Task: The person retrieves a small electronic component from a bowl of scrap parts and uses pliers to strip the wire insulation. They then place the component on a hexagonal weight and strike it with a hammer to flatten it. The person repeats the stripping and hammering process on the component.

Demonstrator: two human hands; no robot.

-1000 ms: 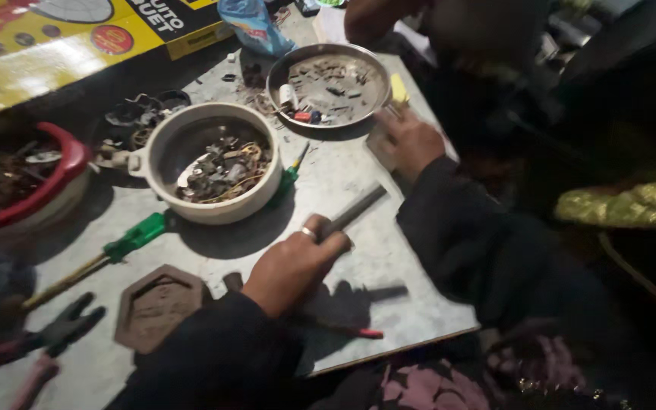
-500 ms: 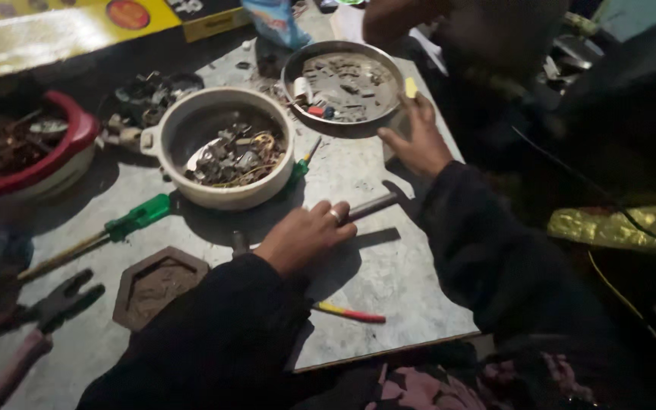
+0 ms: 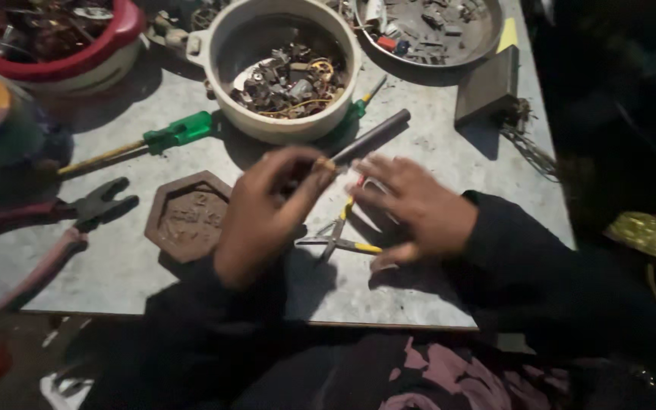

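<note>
My left hand is closed around one end of a dark metal rod that slants up to the right above the grey table. My right hand hovers flat, fingers spread, over a small pair of yellow-handled snips lying on the table; whether it touches them is unclear. The rod's far end reaches toward a white bowl full of small metal scraps.
A green-handled screwdriver and red-handled pliers lie at left, beside a brown hexagonal block. A red bowl stands at the far left, a grey dish of parts at the back, and a grey metal block below it.
The view has moved closer to the table. My right hand came in from the far right edge to the table's middle. My left hand lifted the rod off the table.
</note>
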